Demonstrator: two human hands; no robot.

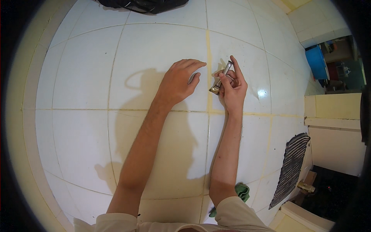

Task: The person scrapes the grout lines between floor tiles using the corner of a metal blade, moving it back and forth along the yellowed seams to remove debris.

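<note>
My right hand (pixel 234 86) grips a small, shiny silver tube-like object (pixel 227 69) between thumb and fingers. One end of it is narrow and dark-tipped and points up and away; the other end flares out, brownish and shiny, toward the lower left. Its exact kind I cannot make out. The index finger stretches up alongside it. To the left, my left hand (pixel 178 82) hovers over the tiles holding nothing, its fingers bent toward the right hand and the thumb apart from them.
White floor tiles (pixel 77 81) with yellowed joints lie below. A black bag-like thing (pixel 145 4) is at the far edge. A striped dark mat (pixel 290 168) lies at right, near a doorway. Green cloth (pixel 242 191) sits beside my right elbow. A blue container (pixel 317 62) stands far right.
</note>
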